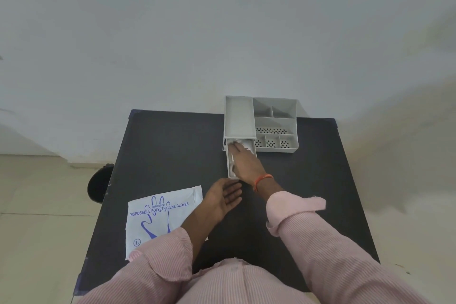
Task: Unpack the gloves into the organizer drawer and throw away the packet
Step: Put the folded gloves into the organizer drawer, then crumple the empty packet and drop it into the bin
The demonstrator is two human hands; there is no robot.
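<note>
A grey desk organizer (275, 122) stands at the table's far edge, its drawer (228, 155) pulled out toward me. Clear, crumpled gloves (232, 168) lie inside the drawer. My right hand (244, 160) rests flat on top of them, palm down, fingers reaching toward the drawer's back. My left hand (223, 198) hovers open just in front of the drawer's front end, palm turned right, holding nothing. The white glove packet (158, 215), printed in blue, lies flat on the table at the near left, partly under my left forearm.
The black table (172, 145) stands against a pale wall. A dark round object (98, 184) sits on the floor just beyond the table's left edge. The organizer's right side has several open compartments, some with perforated walls.
</note>
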